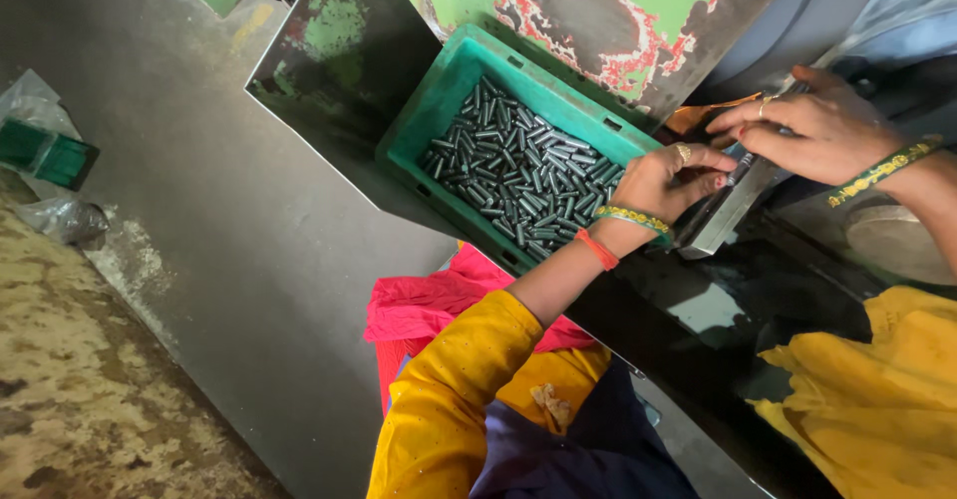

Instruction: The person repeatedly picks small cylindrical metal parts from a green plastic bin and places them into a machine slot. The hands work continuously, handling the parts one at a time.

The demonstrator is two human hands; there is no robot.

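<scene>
Loading step: left hand (666, 182) pinching 1 dark pin (740, 168) beside metal channel (726, 215), right hand (812, 125) pressing just above; careful alignment next, probably.

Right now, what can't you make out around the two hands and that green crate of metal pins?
Head view:
- Left hand: fingertips hide whatever it pinches.
- Right hand: covers the top of the metal channel.
- Green crate: its near corner is hidden behind the left wrist.
- Machine bed under the hands: too dark.
</scene>
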